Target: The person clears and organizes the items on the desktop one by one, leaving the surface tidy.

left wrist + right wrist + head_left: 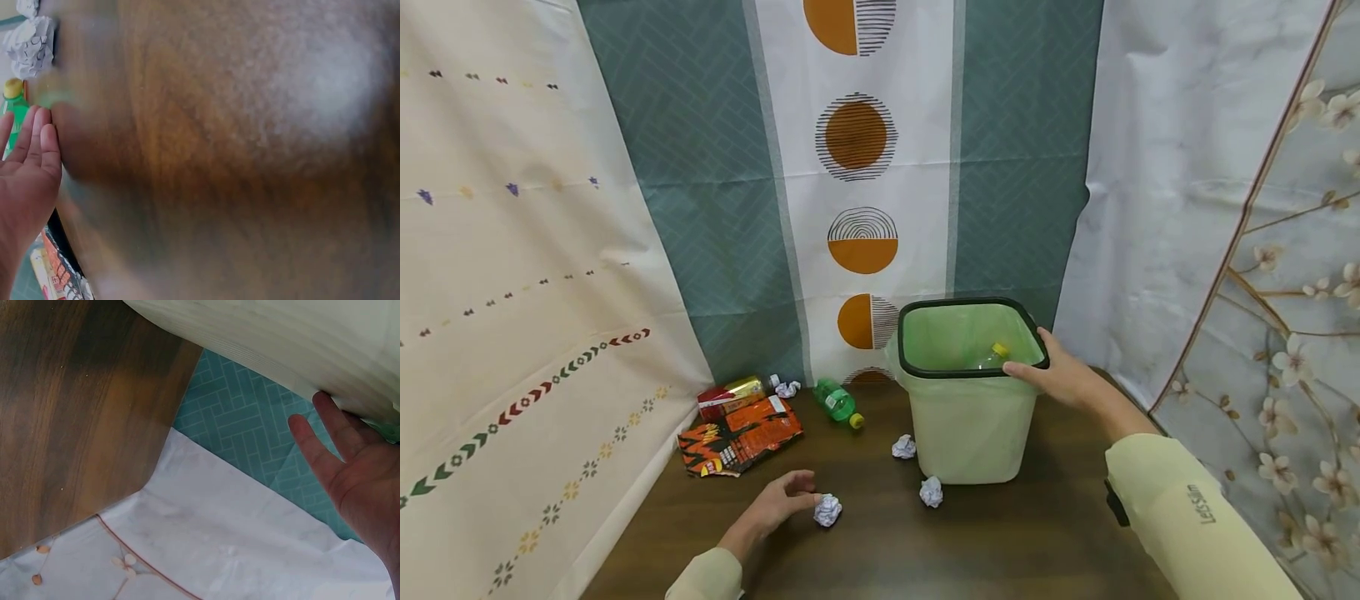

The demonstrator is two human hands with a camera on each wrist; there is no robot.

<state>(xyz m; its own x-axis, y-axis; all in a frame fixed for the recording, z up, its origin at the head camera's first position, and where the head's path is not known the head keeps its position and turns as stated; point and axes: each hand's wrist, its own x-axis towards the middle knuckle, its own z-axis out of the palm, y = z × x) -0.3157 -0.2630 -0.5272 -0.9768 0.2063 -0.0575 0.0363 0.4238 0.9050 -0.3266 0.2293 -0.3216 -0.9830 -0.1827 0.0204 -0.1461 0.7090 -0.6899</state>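
Observation:
A crumpled paper ball [827, 511] lies on the table at the fingertips of my left hand [778, 502]; whether they touch, I cannot tell. In the left wrist view the fingers of this left hand [28, 169] are extended. My right hand [1056, 375] holds the black rim of a trash bin [973, 429] at its front right corner, the thumb on the front edge. Two spread fingers [340, 428] show beside the bin's wall in the right wrist view. Inside the green-lined bin sits a clear bottle with a yellow cap [996, 357].
Two more paper balls [931, 492] lie by the bin's base. A green bottle [838, 402], a torn orange package [745, 435], a red and gold can [730, 397] and crumpled paper [786, 387] lie at the back left. Patterned cloths [1022, 167] hang around the table.

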